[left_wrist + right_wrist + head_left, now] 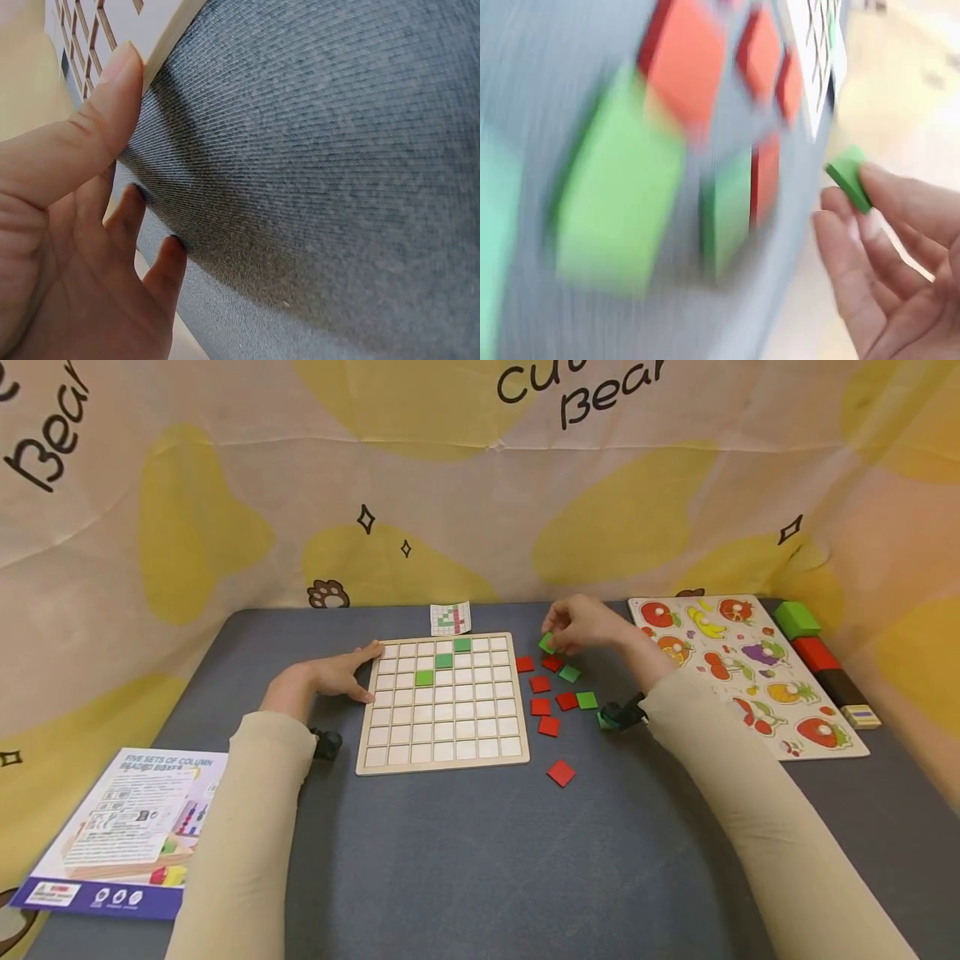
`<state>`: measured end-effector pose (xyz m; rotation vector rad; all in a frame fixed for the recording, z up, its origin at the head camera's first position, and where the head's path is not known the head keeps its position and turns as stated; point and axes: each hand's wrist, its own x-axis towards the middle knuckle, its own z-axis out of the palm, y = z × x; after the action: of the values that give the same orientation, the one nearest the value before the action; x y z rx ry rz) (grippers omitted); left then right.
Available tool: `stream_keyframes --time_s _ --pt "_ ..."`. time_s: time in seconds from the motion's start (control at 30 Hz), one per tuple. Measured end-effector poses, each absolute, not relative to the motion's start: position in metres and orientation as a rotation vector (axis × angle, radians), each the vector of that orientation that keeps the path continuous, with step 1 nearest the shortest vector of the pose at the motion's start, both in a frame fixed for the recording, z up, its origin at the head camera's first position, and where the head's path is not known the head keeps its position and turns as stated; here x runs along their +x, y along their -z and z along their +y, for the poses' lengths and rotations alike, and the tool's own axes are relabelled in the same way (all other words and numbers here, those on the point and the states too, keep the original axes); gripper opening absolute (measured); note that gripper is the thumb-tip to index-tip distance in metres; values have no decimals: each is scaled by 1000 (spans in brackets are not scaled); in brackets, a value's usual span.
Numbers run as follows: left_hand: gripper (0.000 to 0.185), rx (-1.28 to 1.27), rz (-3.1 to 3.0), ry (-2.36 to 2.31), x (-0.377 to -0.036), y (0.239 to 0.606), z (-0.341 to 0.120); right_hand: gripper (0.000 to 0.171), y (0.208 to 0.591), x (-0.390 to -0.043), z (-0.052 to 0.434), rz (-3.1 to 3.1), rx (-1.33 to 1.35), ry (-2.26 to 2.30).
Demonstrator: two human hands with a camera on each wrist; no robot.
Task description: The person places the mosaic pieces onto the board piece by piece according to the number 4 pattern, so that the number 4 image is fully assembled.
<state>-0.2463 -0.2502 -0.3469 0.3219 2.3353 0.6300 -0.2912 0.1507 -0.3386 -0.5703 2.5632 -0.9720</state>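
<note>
A wooden grid board (442, 760) lies on the grey table, with three green tiles (444, 661) set in a diagonal in its upper rows. My left hand (341, 672) rests with straight fingers against the board's left edge (169, 37); the thumb (112, 97) touches the corner. My right hand (577, 622) pinches a green tile (547, 642) (849, 178) just above a loose scatter of red tiles (540, 684) and green tiles (587, 700) to the right of the board.
A small pattern card (451, 618) lies behind the board. A fruit peg puzzle (750, 672) sits at the right, with coloured blocks (797, 619) beyond it. A printed box (127, 831) lies at the front left. One red tile (561, 772) lies apart.
</note>
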Motion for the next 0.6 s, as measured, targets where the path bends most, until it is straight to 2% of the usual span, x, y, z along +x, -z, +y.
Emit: stream_keyframes --time_s 0.23,0.6 --pt "99 316 2332 -621 -247 348 -252 20 353 -272 75 2577 -689 1086" --pt "100 288 2334 -606 -249 349 -252 23 363 -251 -28 2554 -950 959"
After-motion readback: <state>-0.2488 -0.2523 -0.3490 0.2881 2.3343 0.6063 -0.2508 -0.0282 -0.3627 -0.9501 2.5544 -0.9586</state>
